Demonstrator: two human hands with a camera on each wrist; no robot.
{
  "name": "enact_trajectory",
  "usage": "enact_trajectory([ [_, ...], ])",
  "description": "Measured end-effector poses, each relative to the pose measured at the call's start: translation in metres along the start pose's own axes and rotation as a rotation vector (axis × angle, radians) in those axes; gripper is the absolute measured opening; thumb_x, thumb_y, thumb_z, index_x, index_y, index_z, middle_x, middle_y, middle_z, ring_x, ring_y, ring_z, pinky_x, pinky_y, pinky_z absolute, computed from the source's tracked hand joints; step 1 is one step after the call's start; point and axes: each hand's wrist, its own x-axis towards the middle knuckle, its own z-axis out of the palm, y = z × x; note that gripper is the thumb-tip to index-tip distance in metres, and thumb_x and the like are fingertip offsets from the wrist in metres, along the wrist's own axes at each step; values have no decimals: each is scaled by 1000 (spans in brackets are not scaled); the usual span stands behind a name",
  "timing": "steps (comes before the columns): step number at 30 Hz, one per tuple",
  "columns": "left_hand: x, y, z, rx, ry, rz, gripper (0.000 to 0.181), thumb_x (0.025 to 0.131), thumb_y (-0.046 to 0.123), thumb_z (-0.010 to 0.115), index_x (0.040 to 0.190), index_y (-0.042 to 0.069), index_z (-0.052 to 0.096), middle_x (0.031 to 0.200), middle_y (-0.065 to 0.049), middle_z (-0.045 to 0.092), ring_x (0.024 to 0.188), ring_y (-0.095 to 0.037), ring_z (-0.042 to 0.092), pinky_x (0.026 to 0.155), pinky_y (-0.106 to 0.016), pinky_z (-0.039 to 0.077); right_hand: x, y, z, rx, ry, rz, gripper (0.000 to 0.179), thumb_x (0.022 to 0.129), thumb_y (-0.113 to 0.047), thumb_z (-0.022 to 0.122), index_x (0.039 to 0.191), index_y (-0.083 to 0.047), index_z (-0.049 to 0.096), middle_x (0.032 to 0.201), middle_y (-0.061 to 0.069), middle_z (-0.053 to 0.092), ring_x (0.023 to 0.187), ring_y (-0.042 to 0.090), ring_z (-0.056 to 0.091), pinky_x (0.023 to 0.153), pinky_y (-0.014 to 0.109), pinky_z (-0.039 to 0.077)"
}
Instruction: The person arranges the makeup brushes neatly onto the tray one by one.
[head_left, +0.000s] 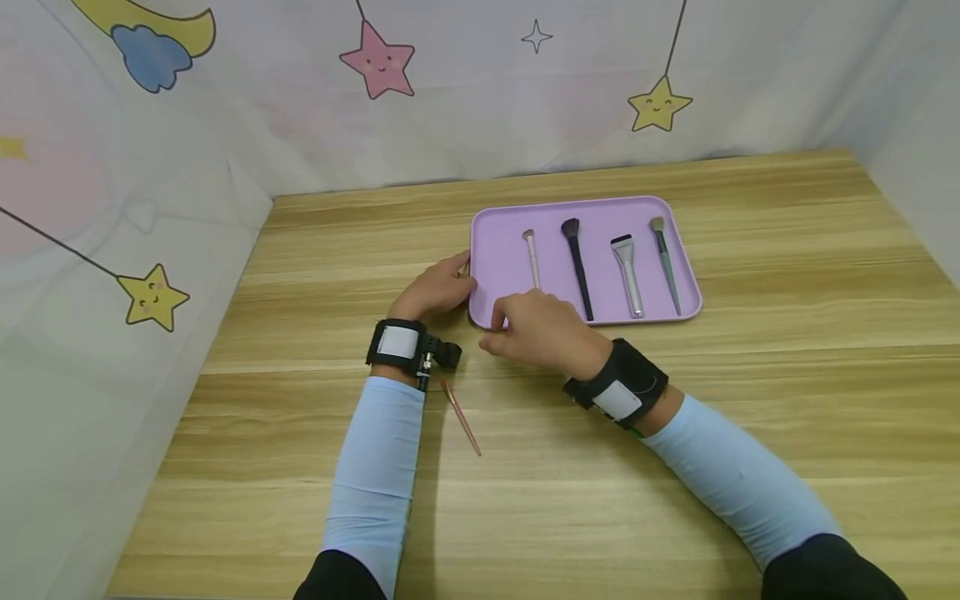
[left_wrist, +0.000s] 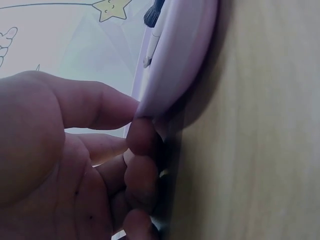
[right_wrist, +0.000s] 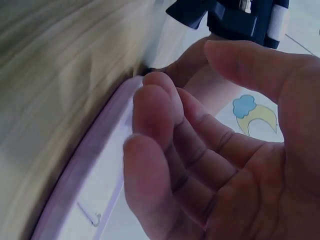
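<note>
At the left edge of a lilac tray (head_left: 501, 237), my left hand (head_left: 435, 287) pinches the rim between thumb and fingers, as the left wrist view shows. My right hand (head_left: 546, 332) is over the tray's front left side, its fingers loosely bent and nothing between them. The tray holds a small pale makeup brush (head_left: 532, 254), a black makeup brush (head_left: 577, 267), a silver flat-headed brush (head_left: 628, 273) and a green-handled brush (head_left: 666, 265), side by side. The right hand hides the pale brush's lower end.
A thin pink makeup brush (head_left: 461, 418) lies on the wooden table (head_left: 787, 350), between the forearms and in front of the tray. A white cloth with star pictures (head_left: 465, 133) hangs behind the table and along its left side.
</note>
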Motion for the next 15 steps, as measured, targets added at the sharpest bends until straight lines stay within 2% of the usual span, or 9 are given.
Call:
enact_trajectory([
  [3, -1, 1, -1, -2, -1, -1, 67, 97, 21, 46, 161, 10, 27, 86, -10, 48, 71, -21, 44, 69, -34, 37, -1, -2, 2, 7, -9, -7, 25, 90, -38, 74, 93, -13, 73, 73, -2, 63, 67, 17, 57, 56, 36, 45],
  [15, -1, 1, -1, -9, -8, 4, 68, 97, 21, 46, 161, 9, 26, 82, -8, 46, 68, -20, 43, 67, -33, 37, -3, -8, 6, -27, -51, -5, 28, 89, -39, 74, 96, -12, 73, 74, -2, 63, 67, 17, 58, 55, 36, 46],
])
